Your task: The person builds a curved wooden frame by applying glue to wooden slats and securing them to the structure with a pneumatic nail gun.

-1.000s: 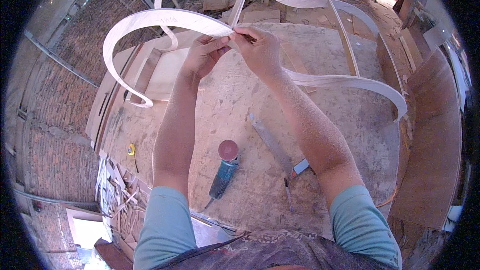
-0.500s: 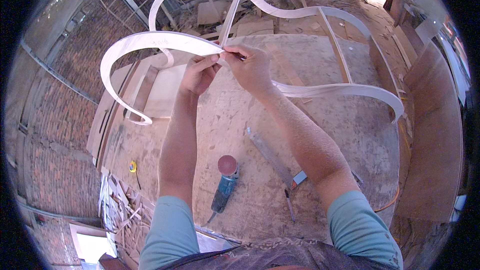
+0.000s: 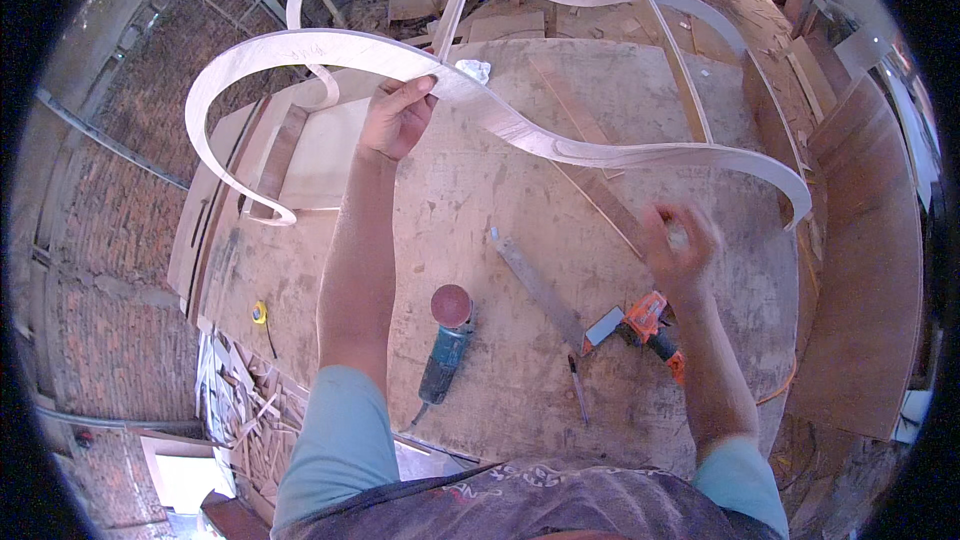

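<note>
My left hand [image 3: 395, 120] pinches the lower edge of a wavy pale wooden frame [image 3: 540, 135], close to where a slanted crosspiece [image 3: 462, 2] meets it. The frame stands on edge, its near strip curling to a hook at the left. My right hand [image 3: 682, 245] is away from the frame, above the table's right half; its fingers look curled but are smeared by motion. Just below it lies an orange and black power tool [image 3: 648, 318]. A metal square [image 3: 535, 285] with a bright end piece lies beside that tool.
A teal grinder with a reddish disc [image 3: 447, 355] lies on the worn wooden table [image 3: 350, 420]. Nearby are a pen [image 3: 578, 388] and a yellow tape measure [image 3: 260, 313]. Wood offcuts [image 3: 255, 420] are heaped at the lower left; large boards [image 3: 865, 260] stand at the right.
My right hand has left the frame and moved down and right, toward the orange tool that my forearm hid before. My left hand keeps its hold. The view has shifted slightly.
</note>
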Motion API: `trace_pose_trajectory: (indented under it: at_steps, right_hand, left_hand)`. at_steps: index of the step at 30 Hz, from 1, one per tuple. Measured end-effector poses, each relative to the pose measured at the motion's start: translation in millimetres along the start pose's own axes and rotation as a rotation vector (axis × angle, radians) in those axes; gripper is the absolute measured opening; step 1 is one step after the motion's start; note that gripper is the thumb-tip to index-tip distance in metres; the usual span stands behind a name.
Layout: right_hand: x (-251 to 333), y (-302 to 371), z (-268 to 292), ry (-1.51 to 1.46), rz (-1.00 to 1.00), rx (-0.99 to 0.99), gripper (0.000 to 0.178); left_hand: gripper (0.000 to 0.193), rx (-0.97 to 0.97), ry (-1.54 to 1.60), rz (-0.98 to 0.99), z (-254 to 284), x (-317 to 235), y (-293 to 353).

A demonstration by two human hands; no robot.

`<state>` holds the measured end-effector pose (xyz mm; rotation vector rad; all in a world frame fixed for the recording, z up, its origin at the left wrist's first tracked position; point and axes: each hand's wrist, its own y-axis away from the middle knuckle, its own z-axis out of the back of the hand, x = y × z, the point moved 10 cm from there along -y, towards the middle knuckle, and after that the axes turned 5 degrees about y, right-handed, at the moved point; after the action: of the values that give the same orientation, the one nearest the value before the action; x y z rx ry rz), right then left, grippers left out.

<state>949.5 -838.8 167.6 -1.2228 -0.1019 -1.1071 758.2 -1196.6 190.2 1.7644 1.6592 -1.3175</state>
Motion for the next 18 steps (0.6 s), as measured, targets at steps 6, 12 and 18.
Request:
trace_pose_trajectory:
  at_steps: [6,12,18]
  right_hand:
    - [-116,228,57,0.567,-0.317,0.533,0.018]
    - [-116,270,39,0.519,-0.257,0.844,0.044]
    - [-157,261,23,0.437,-0.529,0.936,0.051]
  left_hand:
    - [0.036,-0.031,-0.018,0.012,-4,0,-3]
    - [0.042,-0.011,-0.021,0.007,-3,-4,2]
    - [0.039,0.013,-0.013,0.046,-1,4,-5]
